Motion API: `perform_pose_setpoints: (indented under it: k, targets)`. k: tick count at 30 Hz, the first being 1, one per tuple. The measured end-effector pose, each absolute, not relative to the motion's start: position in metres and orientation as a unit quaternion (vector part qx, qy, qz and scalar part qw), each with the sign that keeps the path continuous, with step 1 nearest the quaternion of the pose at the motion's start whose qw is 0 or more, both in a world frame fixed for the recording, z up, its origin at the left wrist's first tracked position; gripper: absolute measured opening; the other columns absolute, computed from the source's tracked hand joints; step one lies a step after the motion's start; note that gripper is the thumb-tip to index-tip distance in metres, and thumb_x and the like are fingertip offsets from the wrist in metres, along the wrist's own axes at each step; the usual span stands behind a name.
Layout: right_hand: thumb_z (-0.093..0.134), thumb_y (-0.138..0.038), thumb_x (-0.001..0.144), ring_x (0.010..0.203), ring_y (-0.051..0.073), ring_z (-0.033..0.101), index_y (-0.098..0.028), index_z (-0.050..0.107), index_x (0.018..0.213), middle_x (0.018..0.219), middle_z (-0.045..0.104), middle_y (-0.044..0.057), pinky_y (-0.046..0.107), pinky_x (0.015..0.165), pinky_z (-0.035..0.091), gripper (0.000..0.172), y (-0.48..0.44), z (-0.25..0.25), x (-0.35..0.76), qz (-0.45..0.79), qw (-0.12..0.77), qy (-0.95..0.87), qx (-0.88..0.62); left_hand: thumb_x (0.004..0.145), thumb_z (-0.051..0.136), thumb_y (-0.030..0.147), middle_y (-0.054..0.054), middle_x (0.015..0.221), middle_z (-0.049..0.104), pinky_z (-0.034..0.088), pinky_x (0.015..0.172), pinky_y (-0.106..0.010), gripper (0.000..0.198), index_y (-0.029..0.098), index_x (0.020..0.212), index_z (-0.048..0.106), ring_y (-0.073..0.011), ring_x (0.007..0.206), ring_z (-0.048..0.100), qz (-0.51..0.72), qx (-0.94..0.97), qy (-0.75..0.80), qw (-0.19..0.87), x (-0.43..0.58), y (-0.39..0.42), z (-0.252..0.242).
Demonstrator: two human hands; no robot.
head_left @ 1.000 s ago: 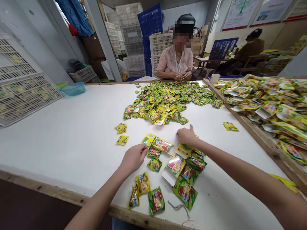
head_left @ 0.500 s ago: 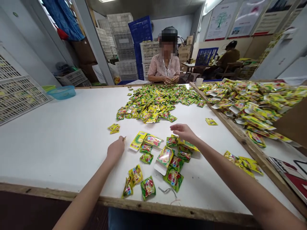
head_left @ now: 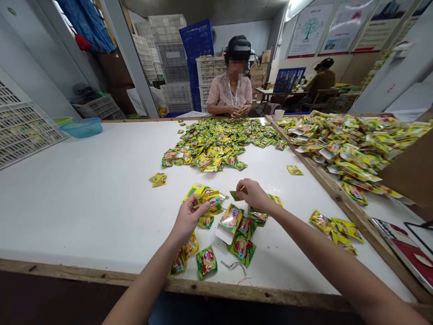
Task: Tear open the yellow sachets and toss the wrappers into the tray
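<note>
On the white bench [head_left: 84, 203], the left hand [head_left: 188, 220] pinches a yellow sachet [head_left: 210, 201] and the right hand [head_left: 254, 195] pinches a small green sachet [head_left: 237, 195], just above loose sachets [head_left: 206, 262] near the bench's front edge.

Green-and-yellow sachets [head_left: 241, 250] with a red fruit-like print spread across a white table [head_left: 84, 216], near a teal plastic basin [head_left: 83, 127]; a co-worker's pale pink patterned blouse [head_left: 230, 92] stands out against blue plastic crates [head_left: 196, 40].
</note>
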State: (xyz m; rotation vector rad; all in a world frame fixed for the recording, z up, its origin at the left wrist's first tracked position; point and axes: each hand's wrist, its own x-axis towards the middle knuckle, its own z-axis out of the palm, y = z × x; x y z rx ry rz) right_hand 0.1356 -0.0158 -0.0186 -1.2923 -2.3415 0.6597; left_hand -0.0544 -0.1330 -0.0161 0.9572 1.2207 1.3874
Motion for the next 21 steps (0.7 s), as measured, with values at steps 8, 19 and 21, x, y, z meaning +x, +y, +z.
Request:
perform_pose_setpoints:
  k: [8, 19, 21]
  targets:
    - [0.079, -0.040, 0.054, 0.068, 0.012, 0.062, -0.022, 0.052, 0.086, 0.078, 0.062, -0.004, 0.026, 0.065, 0.052, 0.046, -0.080, -0.012, 0.123, 0.719, 0.415, -0.437, -0.345, 0.068, 0.068, 0.045, 0.005, 0.069, 0.055, 0.049, 0.066, -0.023, 0.035, 0.019, 0.074, 0.045, -0.0094, 0.066, 0.056, 0.631, 0.380, 0.501, 0.454, -0.010, -0.131, -0.027]
    - [0.079, -0.041, 0.056, 0.070, 0.016, 0.066, -0.017, 0.064, 0.085, 0.080, 0.071, 0.003, 0.029, 0.065, 0.055, 0.040, -0.056, -0.006, 0.174, 0.589, 0.489, -0.456, -0.454, 0.085, 0.042, 0.010, -0.006, 0.125, 0.055, 0.042, 0.091, -0.039, 0.031, 0.026, 0.108, 0.053, -0.0227, 0.114, 0.051, 0.147, 0.874, 0.457, 0.077, -0.024, -0.101, -0.030]
    - [0.079, -0.037, 0.058, 0.069, 0.017, 0.067, -0.017, 0.064, 0.083, 0.078, 0.071, 0.003, 0.030, 0.064, 0.056, 0.035, -0.047, -0.012, 0.187, 0.603, 0.511, -0.395, -0.468, 0.082, 0.044, 0.006, -0.004, 0.140, 0.042, 0.030, 0.103, -0.046, 0.046, 0.032, 0.121, 0.047, -0.0258, 0.129, 0.038, 0.052, 0.928, 0.368, -0.012, -0.029, -0.093, -0.036]
